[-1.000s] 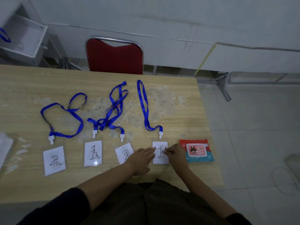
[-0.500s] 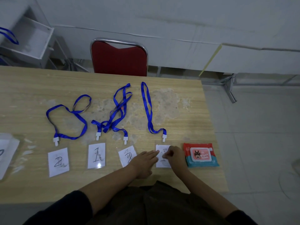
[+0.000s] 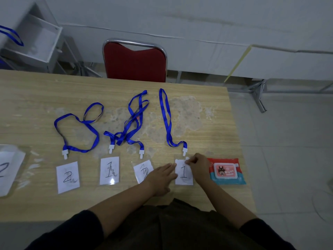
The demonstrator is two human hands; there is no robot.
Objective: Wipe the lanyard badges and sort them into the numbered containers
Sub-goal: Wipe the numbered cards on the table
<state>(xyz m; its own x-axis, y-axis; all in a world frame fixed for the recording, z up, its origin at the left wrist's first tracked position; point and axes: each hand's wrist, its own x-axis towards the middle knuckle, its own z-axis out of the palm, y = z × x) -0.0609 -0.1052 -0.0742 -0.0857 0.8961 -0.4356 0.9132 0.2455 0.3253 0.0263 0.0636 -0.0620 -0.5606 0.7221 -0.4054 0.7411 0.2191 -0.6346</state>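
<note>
1. Wooden table (image 3: 36,91) carries your row along its near edge: four full badges, plus one (image 3: 7,170) cut off at the left edge.
2. From the left they read 2 (image 3: 68,176), 1 (image 3: 109,170), 2 (image 3: 142,170), 1 (image 3: 182,175), each on a blue lanyard; the far half lies bare.
3. Your left hand (image 3: 161,177) lies flat, fingers straight and together, tips touching the last badge's left edge.
4. Your right hand (image 3: 198,166) pinches that badge's top corner.
5. One wipes pack (image 3: 226,171) sits by the right edge.
</note>
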